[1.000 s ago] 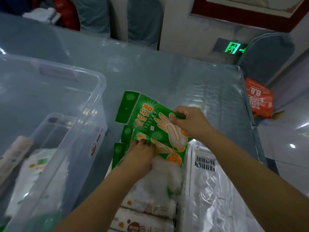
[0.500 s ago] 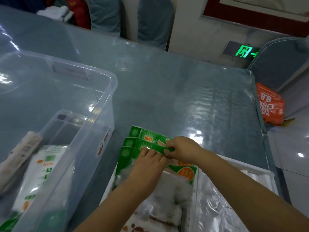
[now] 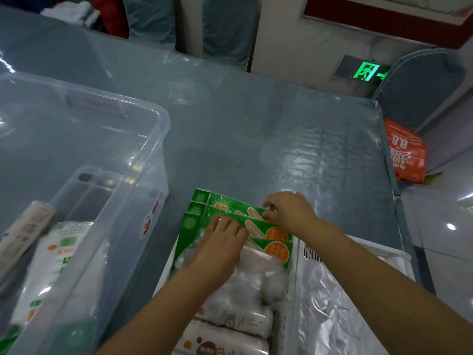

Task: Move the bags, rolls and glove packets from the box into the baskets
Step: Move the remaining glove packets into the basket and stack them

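Three green glove packets [image 3: 227,208] lie stacked and fanned at the far end of a white basket [image 3: 294,283]. My left hand [image 3: 220,242] presses flat on the front packets. My right hand [image 3: 289,211] pinches the right edge of the top packet. Behind my left hand the basket holds white rolls [image 3: 235,319] with brown print. A second white basket [image 3: 358,254] on the right holds clear plastic bags [image 3: 330,303]. The clear plastic box [image 3: 153,139] on the left holds a white bag pack [image 3: 58,254] and a roll [image 3: 25,229].
The baskets and box stand on a table under a clear plastic cover [image 3: 256,124]. An orange bag [image 3: 404,152] hangs off the table's right edge. Covered chairs [image 3: 230,26] stand beyond the far side.
The top glove packet came down from mid-air and now lies on the stack in the basket. Both hands lowered with it, and the left hand spread flat.
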